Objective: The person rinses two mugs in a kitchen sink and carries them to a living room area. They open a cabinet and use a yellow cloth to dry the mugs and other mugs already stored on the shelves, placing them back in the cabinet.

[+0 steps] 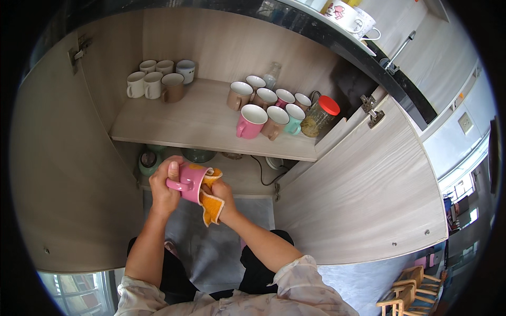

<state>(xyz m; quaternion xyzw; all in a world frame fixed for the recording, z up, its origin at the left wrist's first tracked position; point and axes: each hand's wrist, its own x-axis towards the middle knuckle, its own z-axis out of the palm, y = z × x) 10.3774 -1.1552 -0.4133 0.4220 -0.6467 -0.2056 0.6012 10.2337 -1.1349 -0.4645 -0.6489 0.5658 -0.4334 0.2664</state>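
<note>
The left hand [163, 192] clamps the pink mug [191, 182] below the cupboard shelf [200, 126] — the right hand [224, 196] grips the orange cloth [211, 203] inside it — best turning slowly, holding firm.

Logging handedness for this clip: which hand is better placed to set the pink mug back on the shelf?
Probably the left hand: it grips the pink mug around its body by the handle. The right hand is bunched in the orange cloth at the mug's mouth, so it would have to let go first.
</note>
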